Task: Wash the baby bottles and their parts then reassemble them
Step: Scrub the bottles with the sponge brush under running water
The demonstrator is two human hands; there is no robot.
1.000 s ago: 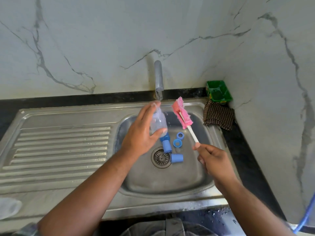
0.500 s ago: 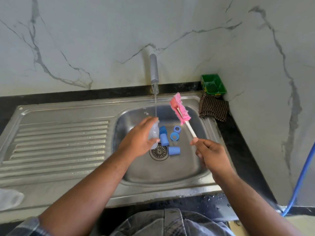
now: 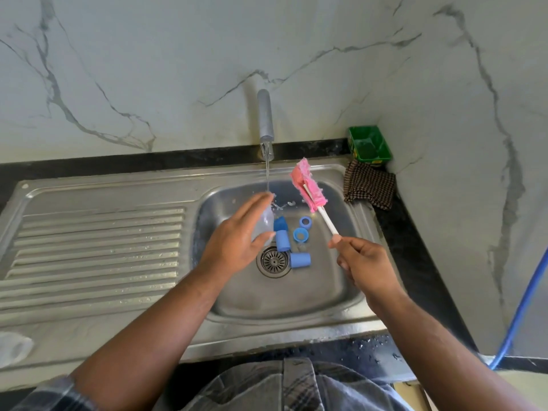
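The clear bottle (image 3: 264, 223), gripped by the left hand (image 3: 237, 244), has been lowered under the running tap (image 3: 264, 120). Rinsing looks begun, and the pink sponge brush (image 3: 308, 189) is kept pinched in the right hand (image 3: 364, 262).

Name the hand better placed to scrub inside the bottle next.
Right. The right hand pinches the pink brush by its handle, sponge head raised near the bottle. The left hand grips the bottle under the running tap, so it is busy.

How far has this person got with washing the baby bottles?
Early: nothing looks reassembled. The left hand holds a clear bottle under the running tap; the right hand holds a pink sponge brush. Loose in the sink lie blue caps and rings, apparently awaiting washing and reassembly.
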